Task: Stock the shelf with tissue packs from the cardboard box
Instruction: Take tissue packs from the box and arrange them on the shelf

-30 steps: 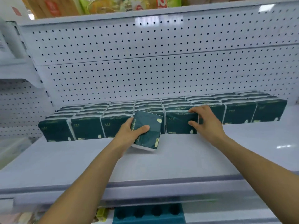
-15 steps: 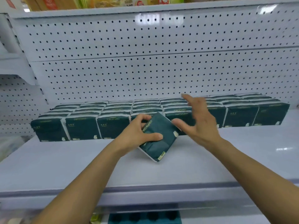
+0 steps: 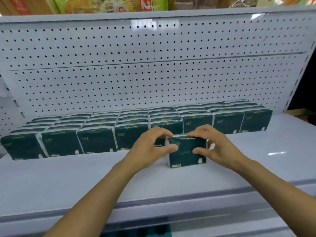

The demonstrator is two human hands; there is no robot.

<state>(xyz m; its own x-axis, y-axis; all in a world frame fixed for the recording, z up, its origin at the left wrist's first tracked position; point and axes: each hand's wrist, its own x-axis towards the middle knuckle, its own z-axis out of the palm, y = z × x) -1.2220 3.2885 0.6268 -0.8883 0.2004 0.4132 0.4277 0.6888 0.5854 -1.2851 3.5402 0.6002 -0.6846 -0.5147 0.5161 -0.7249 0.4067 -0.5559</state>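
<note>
- The shelf (image 3: 71, 182) has a broad bare strip along its near edge; both forearms reach across it from the near side.
- The left hand (image 3: 150, 151) holds the left end of the tissue pack (image 3: 187, 152), thumb on the near face and curled fingers over the top left corner.
- The right hand (image 3: 215, 147) holds the right end the same way, thumb on the near face and fingers hooked over the top edge. Neither hand is loose or clenched on nothing.
- The tissue pack stands upright on the shelf, a little right of centre, just near of the stocked row (image 3: 130, 135) and apart from the row's front line.
- My judgement: the step in hand is seating this pack in front of the column behind it. To do it well, keep both grips even so the soft wrapper does not buckle, and keep the printed face towards the near side, like the others.
- Slide it far along the shelf surface rather than lifting it, square to the neighbours, until it touches the pack behind.
- The row's left packs sit nearer than its right ones, so match the pack to its own column.
- Farther off stands the pegboard back panel (image 3: 153, 82); the cardboard box is out of sight.
</note>
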